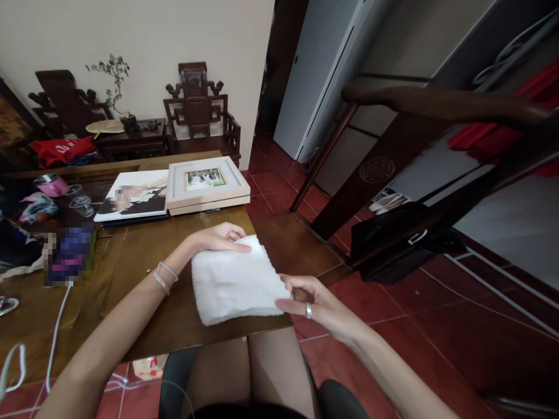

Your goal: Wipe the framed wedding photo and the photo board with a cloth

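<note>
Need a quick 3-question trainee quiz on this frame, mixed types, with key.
1. True or false: the left hand and right hand both touch the white folded square cloth.
2. What lies beyond the cloth on the brown wooden table? A) pale wooden-framed photograph B) kettle C) laptop
3. Fill in: the silver ring sits on the ___ hand.
Key: 1 true; 2 A; 3 right.

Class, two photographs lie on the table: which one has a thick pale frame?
The smaller right-hand photograph; the larger left-hand photograph beside it is unframed and flat.
</note>
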Motion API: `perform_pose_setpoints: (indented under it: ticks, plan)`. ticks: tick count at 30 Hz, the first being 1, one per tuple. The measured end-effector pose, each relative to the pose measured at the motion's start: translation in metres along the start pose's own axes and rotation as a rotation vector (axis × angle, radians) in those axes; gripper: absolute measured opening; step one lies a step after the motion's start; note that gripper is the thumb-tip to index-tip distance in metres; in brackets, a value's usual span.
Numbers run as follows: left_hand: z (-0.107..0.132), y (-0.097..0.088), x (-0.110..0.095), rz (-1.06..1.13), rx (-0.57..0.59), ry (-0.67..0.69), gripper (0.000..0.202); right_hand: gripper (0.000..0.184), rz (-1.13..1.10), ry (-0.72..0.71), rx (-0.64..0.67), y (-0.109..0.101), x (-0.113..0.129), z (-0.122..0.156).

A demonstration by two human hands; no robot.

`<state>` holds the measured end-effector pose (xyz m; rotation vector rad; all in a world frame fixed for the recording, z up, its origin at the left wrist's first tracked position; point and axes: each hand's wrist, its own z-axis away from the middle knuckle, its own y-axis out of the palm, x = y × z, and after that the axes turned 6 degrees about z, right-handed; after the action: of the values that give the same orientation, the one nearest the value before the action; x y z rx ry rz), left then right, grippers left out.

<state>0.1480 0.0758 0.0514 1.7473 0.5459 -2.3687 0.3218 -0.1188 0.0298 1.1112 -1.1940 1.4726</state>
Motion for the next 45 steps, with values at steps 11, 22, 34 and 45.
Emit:
perform_pose_setpoints:
  ticks: [11,22,34,45]
  plan:
    - [-0.001,0.007,0.006,-0.374,-0.2,0.19,0.038,0.03,-0.1,0.009,0.047,0.009,-0.004,-0.014]
    - [0.001,0.0,0.001,-0.399,-0.048,0.077,0.07,0.049,-0.057,0.016,-0.037,0.009,-0.011,-0.019]
    - [-0.026,0.008,-0.023,-0.447,0.304,-0.011,0.059,0.055,-0.28,0.174,-0.087,0.015,0.006,-0.015]
    - [-0.023,0.004,-0.027,-0.59,0.354,0.147,0.031,0.049,0.077,-0.074,-0.159,0.018,-0.016,-0.009]
